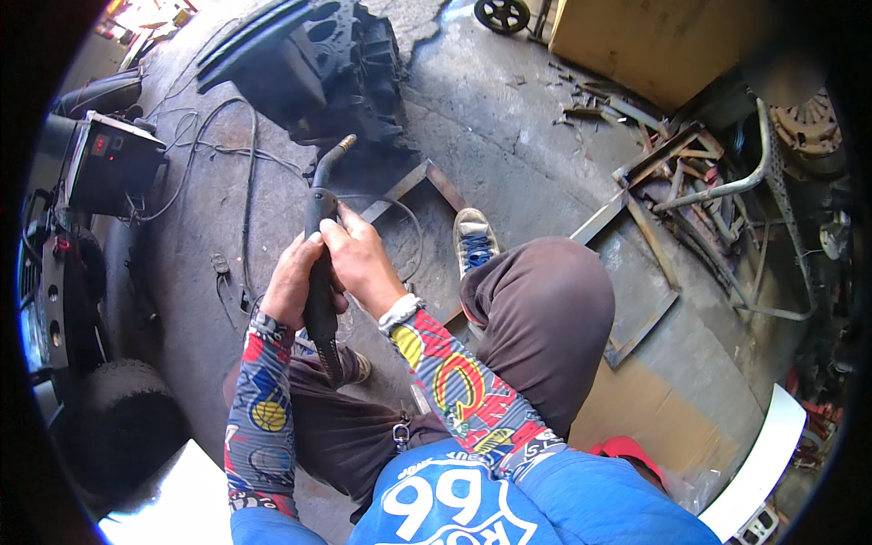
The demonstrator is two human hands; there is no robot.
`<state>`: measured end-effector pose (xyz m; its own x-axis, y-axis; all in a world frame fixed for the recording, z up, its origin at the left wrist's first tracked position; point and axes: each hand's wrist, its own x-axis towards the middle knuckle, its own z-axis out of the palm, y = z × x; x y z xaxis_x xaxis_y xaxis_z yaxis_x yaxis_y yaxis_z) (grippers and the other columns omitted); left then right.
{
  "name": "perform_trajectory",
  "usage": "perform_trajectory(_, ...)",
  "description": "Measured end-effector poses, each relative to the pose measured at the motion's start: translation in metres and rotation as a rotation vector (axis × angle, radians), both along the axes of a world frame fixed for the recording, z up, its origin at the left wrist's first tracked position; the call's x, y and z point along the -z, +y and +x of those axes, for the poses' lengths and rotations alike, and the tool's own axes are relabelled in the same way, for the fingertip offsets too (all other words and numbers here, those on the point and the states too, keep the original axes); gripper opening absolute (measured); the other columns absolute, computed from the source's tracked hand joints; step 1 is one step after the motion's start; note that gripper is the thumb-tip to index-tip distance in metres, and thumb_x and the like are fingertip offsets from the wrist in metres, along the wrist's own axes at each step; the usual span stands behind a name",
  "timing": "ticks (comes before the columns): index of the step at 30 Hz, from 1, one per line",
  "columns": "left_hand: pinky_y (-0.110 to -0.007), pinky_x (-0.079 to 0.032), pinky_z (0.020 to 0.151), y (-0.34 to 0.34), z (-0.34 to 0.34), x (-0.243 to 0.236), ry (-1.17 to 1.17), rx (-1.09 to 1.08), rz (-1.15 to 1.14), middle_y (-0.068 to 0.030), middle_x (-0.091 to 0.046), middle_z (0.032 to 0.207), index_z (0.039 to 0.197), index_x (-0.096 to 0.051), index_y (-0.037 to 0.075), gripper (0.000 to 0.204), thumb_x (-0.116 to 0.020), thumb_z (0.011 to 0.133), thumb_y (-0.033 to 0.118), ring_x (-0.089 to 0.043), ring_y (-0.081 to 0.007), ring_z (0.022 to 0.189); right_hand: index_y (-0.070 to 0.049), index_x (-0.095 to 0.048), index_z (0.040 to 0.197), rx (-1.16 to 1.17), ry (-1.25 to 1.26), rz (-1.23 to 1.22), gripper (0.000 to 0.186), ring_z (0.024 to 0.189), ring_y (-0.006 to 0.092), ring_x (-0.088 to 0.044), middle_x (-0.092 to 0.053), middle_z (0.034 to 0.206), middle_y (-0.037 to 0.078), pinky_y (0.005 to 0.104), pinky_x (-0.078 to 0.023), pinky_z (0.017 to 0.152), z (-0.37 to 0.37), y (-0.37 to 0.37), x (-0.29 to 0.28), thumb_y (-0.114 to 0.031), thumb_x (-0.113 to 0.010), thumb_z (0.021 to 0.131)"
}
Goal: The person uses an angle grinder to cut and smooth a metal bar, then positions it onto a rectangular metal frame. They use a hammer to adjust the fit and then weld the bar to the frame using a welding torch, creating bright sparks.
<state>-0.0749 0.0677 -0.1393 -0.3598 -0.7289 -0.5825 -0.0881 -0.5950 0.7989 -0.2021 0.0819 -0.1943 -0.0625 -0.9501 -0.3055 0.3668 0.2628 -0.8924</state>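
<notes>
- Clamping both sets of fingers round one handle: closing the left hand [291,282] on one side of the black welding torch [320,295], and pressing the right hand [359,254] against the other, a little higher up; hiding some fingertips behind the grip.
- Holding the torch in front of the body, above the concrete floor [200,236]; showing a matt, dark handle, a smoothly bent neck and a brass-coloured tip [348,142] at the far end.
- Trailing a ribbed black sleeve [330,361] from the handle's near end, over the left trouser leg.
- Wearing stretchy, brightly printed arm covers [472,386], bunching at the wrists, with a blue shirt [563,500].
- Facing a dark, ridged metal block [363,68] just beyond the tip, filling much of the space ahead.
- Planting a laced shoe [474,241] beside an L-shaped steel bar [445,186]; raising a bent knee [549,291] in brown cloth, blocking part of the floor from sight.
- Having on the right a flat grey sheet [640,286], jumbled rusty scrap [718,222], a bent tubular frame [767,154] and, farther off, a big tan box [645,45].
- Having on the left looping dark cables [248,182], a small clamp [220,263] and a boxy machine [104,173] with red lights.
- Sitting near flat brown cardboard [636,413] and a smooth, curved white panel [763,463].
</notes>
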Motion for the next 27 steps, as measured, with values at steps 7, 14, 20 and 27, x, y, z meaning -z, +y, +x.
perform_trajectory(7,-0.03,-0.056,0.066,-0.082,-0.044,0.066,-0.217,0.099,-0.177,-0.0045,-0.067,0.095,0.116,-0.063,0.007,0.034,-0.058,0.102,0.038,-0.067,-0.0148,0.078,0.002,-0.051,0.148,0.374,0.03,0.109,0.058,0.13,0.0406,-0.059,-0.06,0.139,0.03,0.0411,-0.045,0.109,-0.024,-0.057,0.044,-0.032,-0.053,0.101)
perform_trajectory(14,-0.033,-0.051,0.082,-0.115,-0.077,0.146,-0.33,0.246,0.047,-0.0058,-0.069,0.102,0.11,-0.068,0.004,0.035,-0.052,0.105,0.034,-0.064,-0.0151,0.094,0.004,-0.059,0.14,0.54,-0.07,0.321,0.054,0.124,0.0351,-0.065,-0.066,0.134,0.026,0.0375,-0.049,0.103,-0.038,-0.067,0.109,-0.036,-0.051,0.104)
perform_trajectory(20,-0.037,-0.051,0.083,-0.124,-0.096,0.2,-0.404,0.356,-0.028,-0.0128,-0.07,0.104,0.112,-0.068,0.002,0.032,-0.05,0.106,0.027,-0.065,-0.0235,0.094,0.005,-0.057,0.141,0.581,0.037,0.48,0.057,0.126,0.0403,-0.062,-0.063,0.134,0.029,0.0402,-0.048,0.105,-0.045,-0.076,0.133,-0.039,-0.047,0.105)
perform_trajectory(27,-0.04,-0.052,0.081,-0.126,-0.095,0.205,-0.666,0.77,-0.468,-0.0152,-0.071,0.103,0.111,-0.068,0.001,0.032,-0.049,0.104,0.026,-0.067,-0.0279,0.093,0.005,-0.058,0.14,0.535,-0.01,0.568,0.058,0.126,0.0406,-0.062,-0.064,0.133,0.029,0.0402,-0.049,0.104,-0.054,-0.08,0.139,-0.04,-0.048,0.104)
